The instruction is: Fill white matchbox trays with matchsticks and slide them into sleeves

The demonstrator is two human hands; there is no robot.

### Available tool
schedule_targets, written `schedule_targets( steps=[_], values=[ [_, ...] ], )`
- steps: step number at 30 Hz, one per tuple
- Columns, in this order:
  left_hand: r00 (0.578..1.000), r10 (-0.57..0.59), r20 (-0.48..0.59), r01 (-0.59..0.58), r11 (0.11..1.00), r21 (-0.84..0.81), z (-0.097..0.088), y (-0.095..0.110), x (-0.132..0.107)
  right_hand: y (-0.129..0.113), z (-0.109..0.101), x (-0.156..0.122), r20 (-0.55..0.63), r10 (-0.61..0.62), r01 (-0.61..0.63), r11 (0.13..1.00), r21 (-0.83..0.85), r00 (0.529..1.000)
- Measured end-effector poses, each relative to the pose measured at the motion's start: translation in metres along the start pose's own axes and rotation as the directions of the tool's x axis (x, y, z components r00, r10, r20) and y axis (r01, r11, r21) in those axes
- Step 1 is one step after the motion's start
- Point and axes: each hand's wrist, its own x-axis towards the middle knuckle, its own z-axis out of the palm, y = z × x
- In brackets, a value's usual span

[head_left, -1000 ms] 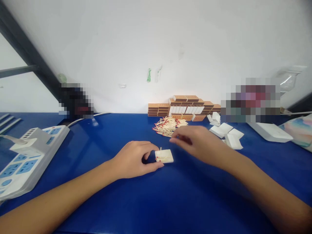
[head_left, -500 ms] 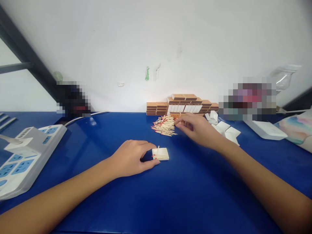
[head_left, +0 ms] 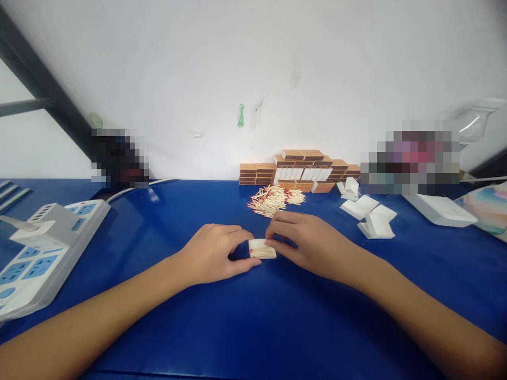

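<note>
A small white matchbox tray (head_left: 259, 241) rests on the blue table, with a few red-tipped matches (head_left: 261, 252) lying lengthwise inside. My left hand (head_left: 216, 254) grips the tray's left end between thumb and fingers. Over the tray's right part, my right hand (head_left: 303, 240) is closed in a pinch, fingertips at the inside of the tray. Whatever sits between those fingertips is hidden. Beyond the right hand lies a loose heap of matches (head_left: 271, 199), with a smaller bunch (head_left: 295, 197) on its right side.
Stacked brown matchboxes (head_left: 303, 163) stand against the white wall. Several white empty trays (head_left: 360, 207) lie scattered to the right, near a larger white box (head_left: 443, 210). A power strip (head_left: 85, 232) with a plugged-in adapter occupies the left side.
My right hand has come from the match heap toward me, down to the tray. A match that stuck up in the tray no longer shows. My left hand stays at the tray.
</note>
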Motion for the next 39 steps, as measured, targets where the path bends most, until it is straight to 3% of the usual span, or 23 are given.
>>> schedule_targets(
  steps=[4, 8, 17, 24, 31, 39],
  values=[
    [0.999, 0.017, -0.038, -0.017, 1.000, -0.003, 0.001, 0.000, 0.000, -0.007, 0.003, -0.001, -0.016, 0.017, -0.015, 0.991, 0.134, 1.000],
    [0.994, 0.075, -0.082, -0.072, 0.997, 0.036, 0.002, 0.001, -0.001, -0.013, 0.011, 0.000, -0.053, -0.040, 0.049, 0.979, 0.197, 0.998],
    [0.985, 0.127, -0.116, -0.122, 0.991, 0.049, 0.001, 0.002, -0.001, -0.016, 0.007, 0.000, -0.073, -0.122, 0.127, 0.989, 0.072, 0.990],
    [0.973, 0.195, -0.119, -0.185, 0.978, 0.096, 0.004, -0.003, -0.001, -0.017, 0.010, -0.002, -0.036, -0.132, 0.136, 0.979, 0.150, 0.991],
    [0.962, 0.225, -0.155, -0.216, 0.973, 0.077, 0.006, -0.006, -0.001, -0.021, 0.011, -0.002, -0.004, -0.137, 0.137, 0.984, 0.115, 0.990],
    [0.960, 0.227, -0.162, -0.215, 0.973, 0.088, 0.008, -0.006, -0.001, -0.026, 0.012, -0.001, 0.002, -0.203, 0.203, 0.976, -0.080, 0.979]
  ],
)
